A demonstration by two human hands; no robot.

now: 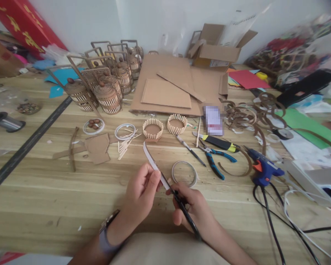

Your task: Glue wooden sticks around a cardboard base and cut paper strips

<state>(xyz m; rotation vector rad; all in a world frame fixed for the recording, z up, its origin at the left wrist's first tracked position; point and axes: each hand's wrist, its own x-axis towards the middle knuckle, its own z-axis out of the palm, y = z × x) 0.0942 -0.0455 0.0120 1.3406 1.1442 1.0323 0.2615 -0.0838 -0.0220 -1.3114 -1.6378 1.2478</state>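
Observation:
My left hand (143,187) pinches a narrow strip (151,156), white on one face, that curves away toward the table's middle. In my right hand (194,209) are black-handled scissors (185,209), their blades lying along the strip's near end; how far the blades are apart cannot be made out. Just beyond my right hand lies a roll of white tape (184,173). Past the strip's tip stand two small round cardboard trays ringed with short sticks, the left tray (152,129) and the right tray (177,124). Loose sticks (124,147) lie left of them.
Pliers (213,158), a yellow-black utility knife (219,142) and a blue glue gun (264,169) with cables lie to the right. Several lidded stick baskets (107,97) with tall handles stand at back left. Cardboard sheets (165,94) and curled brown strips (242,114) lie behind.

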